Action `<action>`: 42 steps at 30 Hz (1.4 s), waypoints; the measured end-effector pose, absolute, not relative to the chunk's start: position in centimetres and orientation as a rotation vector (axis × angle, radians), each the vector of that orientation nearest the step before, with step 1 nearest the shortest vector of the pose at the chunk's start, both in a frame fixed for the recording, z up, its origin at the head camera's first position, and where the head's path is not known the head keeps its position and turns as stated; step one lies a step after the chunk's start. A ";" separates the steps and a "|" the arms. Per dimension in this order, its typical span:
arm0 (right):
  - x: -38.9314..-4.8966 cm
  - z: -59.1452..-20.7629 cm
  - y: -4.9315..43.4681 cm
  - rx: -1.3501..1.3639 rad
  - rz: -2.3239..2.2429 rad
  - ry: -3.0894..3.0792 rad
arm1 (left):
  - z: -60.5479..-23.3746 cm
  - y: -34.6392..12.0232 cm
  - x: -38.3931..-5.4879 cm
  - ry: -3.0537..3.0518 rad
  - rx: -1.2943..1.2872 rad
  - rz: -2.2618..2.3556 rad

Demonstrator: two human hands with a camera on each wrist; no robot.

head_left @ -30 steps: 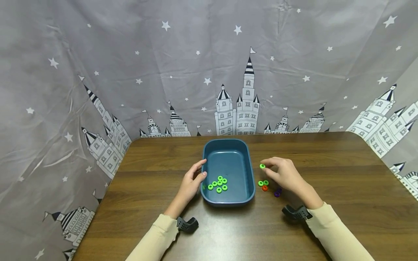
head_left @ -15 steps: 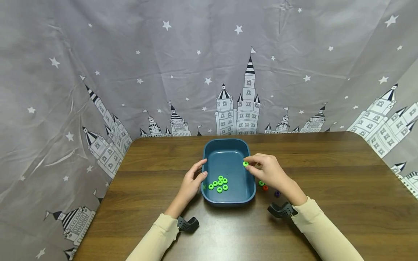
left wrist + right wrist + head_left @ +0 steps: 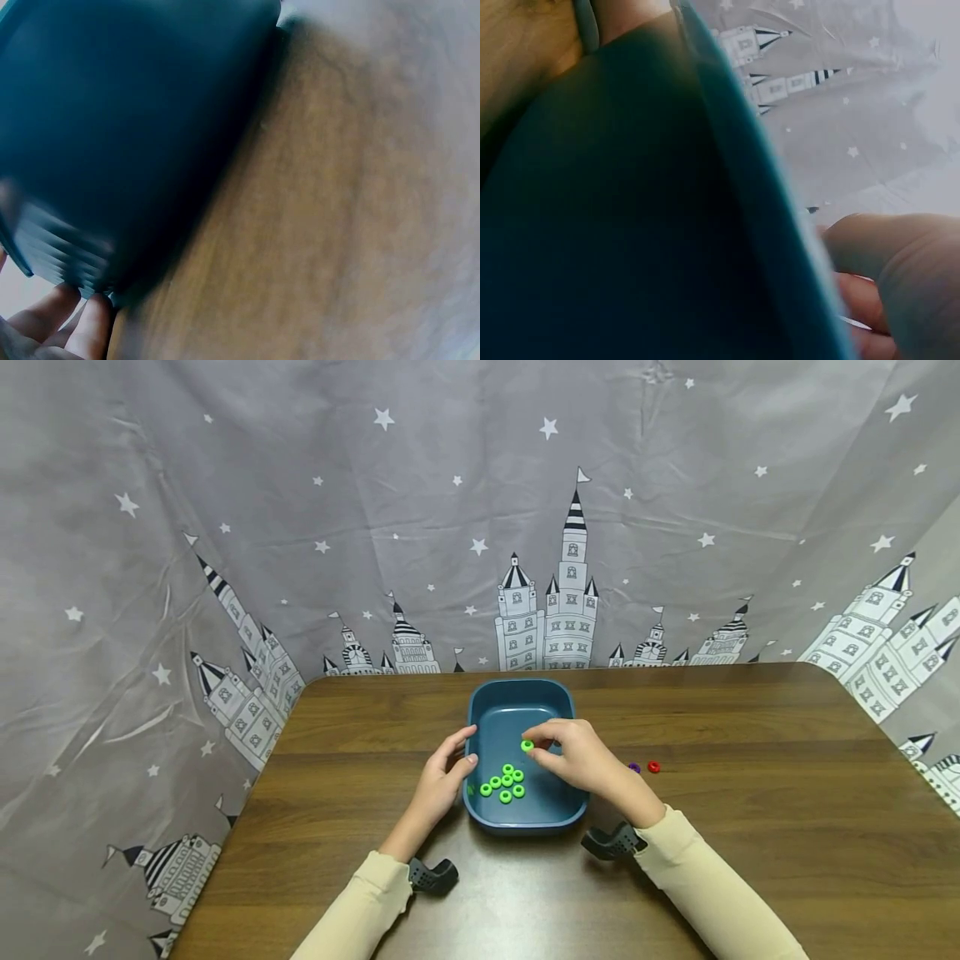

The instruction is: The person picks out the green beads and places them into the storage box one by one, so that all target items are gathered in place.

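Observation:
A dark blue plastic bin (image 3: 495, 731) stands on the table, with several small green rings (image 3: 507, 780) in its near left part. My left hand (image 3: 442, 774) holds the bin's left wall, thumb and index finger at the rim; its fingers (image 3: 90, 327) touch the outer wall in the left wrist view. Over the bin's middle, my right hand (image 3: 577, 758) pinches another green ring (image 3: 527, 746) between thumb and index finger. In the right wrist view, the bin's wall (image 3: 750, 150) hides what those fingertips hold.
On the wooden table (image 3: 750, 793), a purple ring (image 3: 634, 767) and a red ring (image 3: 654, 767) lie right of my right wrist. My forearm covers the table just right of the bin. A grey curtain (image 3: 375, 527) with castles hangs behind.
My right hand has carried the pinched green ring leftward from beside the bin to above its inside. The red ring has come into sight behind the wrist. My left hand stays put.

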State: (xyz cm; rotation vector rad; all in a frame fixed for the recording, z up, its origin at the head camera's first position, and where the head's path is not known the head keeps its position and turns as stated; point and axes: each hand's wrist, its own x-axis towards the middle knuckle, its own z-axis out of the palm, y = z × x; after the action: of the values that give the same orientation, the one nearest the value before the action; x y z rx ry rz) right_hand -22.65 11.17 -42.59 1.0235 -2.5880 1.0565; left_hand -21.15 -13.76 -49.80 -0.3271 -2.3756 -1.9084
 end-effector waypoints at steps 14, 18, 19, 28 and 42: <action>-22.8 -43.3 9.1 0.971 0.871 -2.748 | -49.7 -13.6 -21.2 -2.396 -0.318 -1.900; -22.6 -43.6 8.8 0.864 0.815 -2.813 | -49.8 -13.5 -21.1 -2.400 -0.312 -1.903; -22.6 -43.6 8.7 0.847 0.804 -2.830 | -49.8 -13.5 -21.1 -2.402 -0.308 -1.903; -22.5 -43.8 8.3 0.787 0.620 -2.925 | -49.6 -13.5 -21.1 -2.394 -0.319 -1.899; -22.5 -44.2 7.9 0.802 0.363 -2.917 | -49.5 -13.7 -21.0 -2.388 -0.331 -1.905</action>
State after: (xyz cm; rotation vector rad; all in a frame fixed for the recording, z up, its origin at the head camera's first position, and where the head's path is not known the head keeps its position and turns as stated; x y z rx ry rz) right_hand -22.50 7.95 -44.25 0.8017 -2.9165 0.3631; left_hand -21.03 -13.68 -49.51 -0.3311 -2.3883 -1.9048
